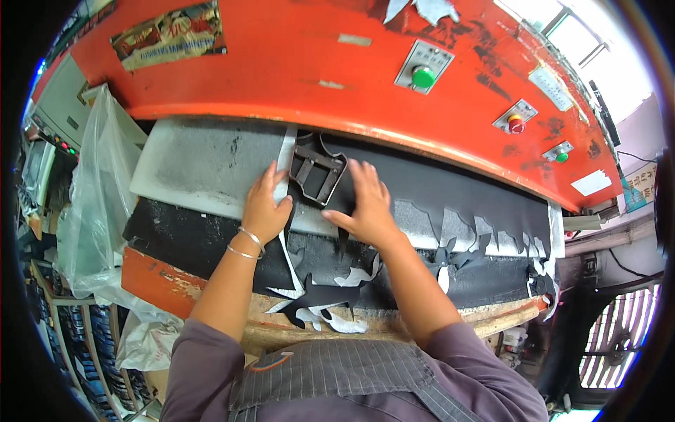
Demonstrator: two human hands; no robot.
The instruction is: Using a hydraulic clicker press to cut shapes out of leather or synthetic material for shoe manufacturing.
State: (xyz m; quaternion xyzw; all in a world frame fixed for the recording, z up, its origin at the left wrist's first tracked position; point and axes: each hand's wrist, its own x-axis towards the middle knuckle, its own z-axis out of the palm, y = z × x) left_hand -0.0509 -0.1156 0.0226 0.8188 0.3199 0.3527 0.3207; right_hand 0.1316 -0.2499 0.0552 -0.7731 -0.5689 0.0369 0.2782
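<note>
Here, the metal die (320, 162) lies lengthwise away from you. Your left hand (267, 207) and nearer right hand (370, 212) flank it, both spread.

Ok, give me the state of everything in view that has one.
Metal die: set down, between the hands.
Left hand: open.
Right hand: open.
Black sheet: near edge cut into notches.
White board: smudged grey.
Scraps: loose, irregular.
Plastic bag: hanging.
Red panel: paint scuffed.
Green button: pressed or not, can't tell.
</note>
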